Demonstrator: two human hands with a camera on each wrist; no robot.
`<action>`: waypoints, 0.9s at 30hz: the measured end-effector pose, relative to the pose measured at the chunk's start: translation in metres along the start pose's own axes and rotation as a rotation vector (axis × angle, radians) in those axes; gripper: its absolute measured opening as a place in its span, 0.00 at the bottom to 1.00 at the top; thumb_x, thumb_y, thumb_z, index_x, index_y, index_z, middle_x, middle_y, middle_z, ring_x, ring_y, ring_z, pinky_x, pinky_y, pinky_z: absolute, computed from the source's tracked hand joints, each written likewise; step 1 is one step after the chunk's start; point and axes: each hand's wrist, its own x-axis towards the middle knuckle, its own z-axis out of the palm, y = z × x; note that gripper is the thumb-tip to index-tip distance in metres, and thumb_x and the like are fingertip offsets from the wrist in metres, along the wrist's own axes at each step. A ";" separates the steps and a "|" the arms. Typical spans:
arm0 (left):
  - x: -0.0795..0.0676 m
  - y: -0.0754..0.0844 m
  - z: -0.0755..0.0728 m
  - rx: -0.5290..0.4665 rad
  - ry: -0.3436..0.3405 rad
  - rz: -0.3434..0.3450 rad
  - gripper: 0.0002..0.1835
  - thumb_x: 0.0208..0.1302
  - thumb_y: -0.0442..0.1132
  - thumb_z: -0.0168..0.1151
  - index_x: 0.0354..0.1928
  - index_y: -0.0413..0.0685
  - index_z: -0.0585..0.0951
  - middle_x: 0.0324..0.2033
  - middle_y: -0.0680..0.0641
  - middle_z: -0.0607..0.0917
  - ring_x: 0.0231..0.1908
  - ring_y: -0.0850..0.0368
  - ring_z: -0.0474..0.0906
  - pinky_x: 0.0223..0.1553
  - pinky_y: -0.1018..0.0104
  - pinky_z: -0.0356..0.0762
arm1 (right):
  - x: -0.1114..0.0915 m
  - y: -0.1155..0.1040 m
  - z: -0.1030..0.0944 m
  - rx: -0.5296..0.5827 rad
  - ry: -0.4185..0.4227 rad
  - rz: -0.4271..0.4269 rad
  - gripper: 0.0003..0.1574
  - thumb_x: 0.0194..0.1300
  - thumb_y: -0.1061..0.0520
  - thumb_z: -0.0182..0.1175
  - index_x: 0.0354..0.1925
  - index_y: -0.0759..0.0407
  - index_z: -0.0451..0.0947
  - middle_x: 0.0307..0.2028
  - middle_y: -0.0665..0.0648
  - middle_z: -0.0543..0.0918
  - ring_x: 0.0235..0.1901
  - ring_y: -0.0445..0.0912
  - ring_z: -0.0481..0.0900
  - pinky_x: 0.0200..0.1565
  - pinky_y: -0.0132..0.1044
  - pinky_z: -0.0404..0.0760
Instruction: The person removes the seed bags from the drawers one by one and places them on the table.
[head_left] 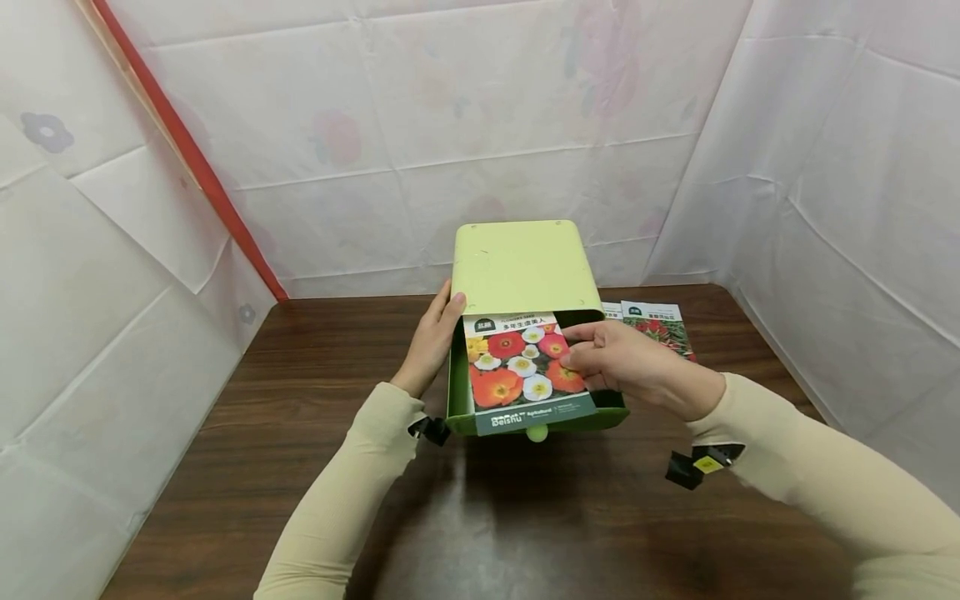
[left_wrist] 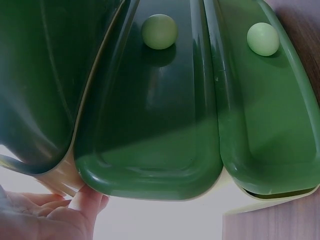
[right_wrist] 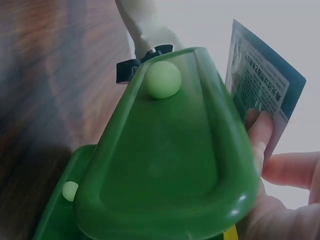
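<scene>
Head view: a person's left hand [head_left: 431, 337] lay against the side of a pale green cabinet [head_left: 525, 267], its thumb at the top edge and its fingers extended rather than wrapped around. Just right of that hand, a dark green drawer [head_left: 612, 419] stood pulled out, its round knob [head_left: 537, 433] toward the wearer. Above the drawer, immediately left of the other hand's grip, was a flower-seed packet [head_left: 525, 367], blooms face up, its near edge overlapping the drawer front. The right hand [head_left: 630, 358] pinched the packet's right edge between thumb and fingers. Beyond that grip, more packets [head_left: 660, 325] lay on the brown table [head_left: 742, 346].

The step in hand seemed to be passing the packet through the open drawer, inward or outward unclear; the next move probably called for a firm pinch, clearance over the drawer front and a steadied cabinet.
</scene>
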 end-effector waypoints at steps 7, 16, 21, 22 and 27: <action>0.000 -0.001 0.000 -0.005 0.007 0.022 0.38 0.72 0.65 0.44 0.78 0.65 0.47 0.77 0.59 0.49 0.76 0.59 0.46 0.75 0.50 0.50 | -0.015 -0.003 -0.005 -0.038 -0.052 -0.011 0.39 0.71 0.58 0.56 0.72 0.68 0.53 0.58 0.64 0.79 0.47 0.46 0.85 0.48 0.41 0.85; 0.001 -0.003 -0.001 0.001 0.012 0.035 0.39 0.71 0.67 0.44 0.78 0.65 0.48 0.77 0.59 0.50 0.76 0.58 0.46 0.74 0.50 0.51 | -0.031 -0.010 -0.010 -0.108 -0.085 -0.009 0.37 0.68 0.59 0.59 0.69 0.69 0.59 0.46 0.58 0.87 0.41 0.47 0.87 0.44 0.38 0.86; 0.002 -0.004 -0.002 0.007 0.015 0.039 0.39 0.71 0.67 0.44 0.78 0.67 0.48 0.77 0.59 0.50 0.76 0.59 0.45 0.75 0.50 0.49 | -0.035 -0.016 -0.015 -0.093 -0.079 -0.048 0.35 0.68 0.58 0.60 0.67 0.69 0.60 0.44 0.57 0.87 0.40 0.46 0.87 0.42 0.38 0.86; 0.002 -0.004 -0.002 0.010 0.015 0.040 0.39 0.71 0.67 0.44 0.78 0.67 0.48 0.77 0.58 0.49 0.76 0.59 0.44 0.75 0.50 0.49 | -0.036 -0.017 -0.016 -0.079 -0.074 -0.056 0.34 0.69 0.58 0.60 0.67 0.69 0.61 0.44 0.57 0.87 0.40 0.46 0.87 0.42 0.38 0.86; 0.002 -0.004 -0.003 0.016 0.022 0.025 0.41 0.69 0.70 0.45 0.78 0.66 0.48 0.77 0.59 0.49 0.76 0.58 0.45 0.75 0.51 0.51 | -0.037 -0.022 -0.028 -0.027 0.004 -0.103 0.26 0.71 0.58 0.58 0.59 0.69 0.63 0.43 0.54 0.86 0.40 0.44 0.87 0.42 0.38 0.86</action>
